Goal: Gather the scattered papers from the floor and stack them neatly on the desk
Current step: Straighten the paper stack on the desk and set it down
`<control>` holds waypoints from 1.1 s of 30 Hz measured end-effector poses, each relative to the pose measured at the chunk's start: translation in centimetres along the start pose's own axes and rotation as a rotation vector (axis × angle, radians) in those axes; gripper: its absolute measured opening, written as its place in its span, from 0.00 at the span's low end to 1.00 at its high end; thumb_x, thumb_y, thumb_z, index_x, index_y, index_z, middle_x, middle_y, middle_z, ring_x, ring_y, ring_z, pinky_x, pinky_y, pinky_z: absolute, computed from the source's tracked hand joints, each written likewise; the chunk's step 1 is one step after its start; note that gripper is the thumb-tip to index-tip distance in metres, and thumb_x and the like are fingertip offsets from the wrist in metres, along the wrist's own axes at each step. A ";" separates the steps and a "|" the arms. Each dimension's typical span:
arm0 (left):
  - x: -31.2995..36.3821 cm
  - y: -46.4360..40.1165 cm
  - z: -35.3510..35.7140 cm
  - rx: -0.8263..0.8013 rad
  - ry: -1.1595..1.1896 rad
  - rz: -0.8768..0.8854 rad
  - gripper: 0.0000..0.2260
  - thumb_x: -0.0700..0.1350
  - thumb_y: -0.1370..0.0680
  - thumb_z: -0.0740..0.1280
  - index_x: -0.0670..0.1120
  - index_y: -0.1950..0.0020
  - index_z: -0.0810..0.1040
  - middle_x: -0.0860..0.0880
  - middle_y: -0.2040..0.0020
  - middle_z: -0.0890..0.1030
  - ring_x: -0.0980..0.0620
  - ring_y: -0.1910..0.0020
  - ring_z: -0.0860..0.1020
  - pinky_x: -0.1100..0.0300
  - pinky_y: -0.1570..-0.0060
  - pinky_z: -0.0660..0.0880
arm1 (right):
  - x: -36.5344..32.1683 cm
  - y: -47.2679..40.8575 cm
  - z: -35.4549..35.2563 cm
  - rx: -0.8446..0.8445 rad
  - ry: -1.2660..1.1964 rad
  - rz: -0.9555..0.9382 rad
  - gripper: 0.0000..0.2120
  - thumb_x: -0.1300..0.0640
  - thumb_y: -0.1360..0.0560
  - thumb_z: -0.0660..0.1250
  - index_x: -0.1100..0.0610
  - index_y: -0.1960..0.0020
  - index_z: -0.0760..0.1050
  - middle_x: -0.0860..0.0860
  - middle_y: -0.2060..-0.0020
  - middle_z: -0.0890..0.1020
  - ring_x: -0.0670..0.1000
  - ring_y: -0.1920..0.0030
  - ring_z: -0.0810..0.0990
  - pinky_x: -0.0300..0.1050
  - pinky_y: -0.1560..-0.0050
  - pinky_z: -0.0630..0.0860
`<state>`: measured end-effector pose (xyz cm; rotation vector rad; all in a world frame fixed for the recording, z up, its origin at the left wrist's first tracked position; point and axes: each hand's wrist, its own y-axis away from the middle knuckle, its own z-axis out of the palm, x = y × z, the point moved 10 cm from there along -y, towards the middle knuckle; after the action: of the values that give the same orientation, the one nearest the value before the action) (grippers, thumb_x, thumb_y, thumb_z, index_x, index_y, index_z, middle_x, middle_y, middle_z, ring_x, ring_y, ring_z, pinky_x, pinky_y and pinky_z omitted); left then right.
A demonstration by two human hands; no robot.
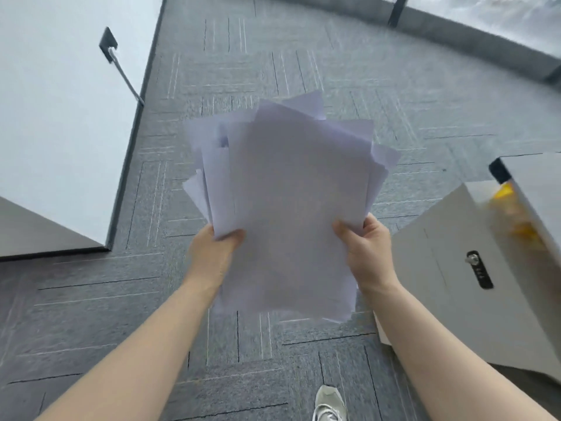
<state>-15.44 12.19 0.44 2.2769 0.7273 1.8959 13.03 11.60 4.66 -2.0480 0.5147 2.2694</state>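
I hold a loose, fanned bundle of white papers (291, 202) in front of me above the grey carpet. My left hand (212, 253) grips the bundle's left edge, thumb on top. My right hand (367, 250) grips its right edge the same way. The sheets are uneven, with corners sticking out at the top and sides. No paper shows on the carpet around the bundle.
A grey cabinet (455, 284) with a black combination lock (479, 268) stands at the right, something yellow above it. A white wall (60, 117) with a socket and cable is on the left, a grey surface corner (36, 235) beside it. My shoe (329, 404) is below.
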 end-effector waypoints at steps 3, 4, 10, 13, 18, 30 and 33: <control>5.6 2.1 1.7 -0.051 0.049 0.040 0.04 0.38 0.28 0.70 0.42 0.54 0.82 0.48 0.59 0.82 0.49 0.58 0.78 0.58 0.60 0.73 | -6.2 2.0 -2.4 0.077 -0.016 -0.069 0.11 0.70 0.25 0.68 0.56 0.57 0.80 0.44 0.67 0.85 0.43 0.65 0.82 0.38 0.63 0.79; 7.2 2.7 2.4 -0.076 0.061 0.052 0.04 0.39 0.29 0.71 0.42 0.54 0.82 0.47 0.58 0.83 0.49 0.58 0.79 0.56 0.59 0.75 | -7.9 2.6 -3.4 0.101 -0.020 -0.087 0.12 0.71 0.25 0.68 0.55 0.58 0.80 0.44 0.67 0.85 0.44 0.65 0.83 0.38 0.63 0.79; 15.9 7.8 8.3 -0.288 0.149 0.114 0.05 0.33 0.27 0.70 0.40 0.53 0.83 0.47 0.60 0.84 0.50 0.60 0.82 0.55 0.58 0.79 | -16.3 6.9 -10.9 0.313 -0.011 -0.195 0.11 0.70 0.25 0.68 0.55 0.59 0.81 0.45 0.66 0.84 0.49 0.63 0.80 0.44 0.60 0.78; 19.0 10.2 11.7 -0.372 0.097 0.136 0.04 0.37 0.28 0.73 0.43 0.55 0.84 0.45 0.57 0.86 0.44 0.57 0.84 0.48 0.53 0.81 | -19.2 9.7 -15.1 0.428 -0.055 -0.233 0.10 0.69 0.24 0.67 0.55 0.56 0.81 0.44 0.66 0.85 0.45 0.65 0.82 0.40 0.62 0.79; 23.5 15.4 18.7 -0.506 0.046 0.191 0.01 0.37 0.27 0.72 0.41 0.57 0.83 0.43 0.58 0.85 0.45 0.59 0.82 0.48 0.54 0.79 | -22.7 14.4 -22.6 0.615 -0.060 -0.299 0.11 0.67 0.24 0.68 0.53 0.57 0.82 0.45 0.65 0.86 0.46 0.64 0.82 0.42 0.61 0.79; 28.5 27.5 35.2 -0.698 0.087 0.238 0.03 0.42 0.28 0.74 0.45 0.57 0.82 0.48 0.58 0.84 0.51 0.59 0.81 0.59 0.59 0.75 | -27.8 20.5 -38.8 0.874 -0.132 -0.474 0.11 0.71 0.23 0.66 0.57 0.55 0.80 0.39 0.66 0.84 0.38 0.63 0.80 0.32 0.59 0.75; 28.8 29.2 38.1 -0.707 0.102 0.248 0.04 0.38 0.26 0.71 0.45 0.59 0.82 0.51 0.62 0.83 0.56 0.64 0.80 0.66 0.64 0.74 | -27.6 20.9 -41.5 0.903 -0.136 -0.494 0.09 0.70 0.23 0.66 0.59 0.51 0.81 0.41 0.62 0.86 0.41 0.59 0.82 0.35 0.55 0.77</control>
<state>32.71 6.99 28.46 1.8744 -0.2251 1.9487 51.15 -14.16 33.07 -1.3526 0.7363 1.4641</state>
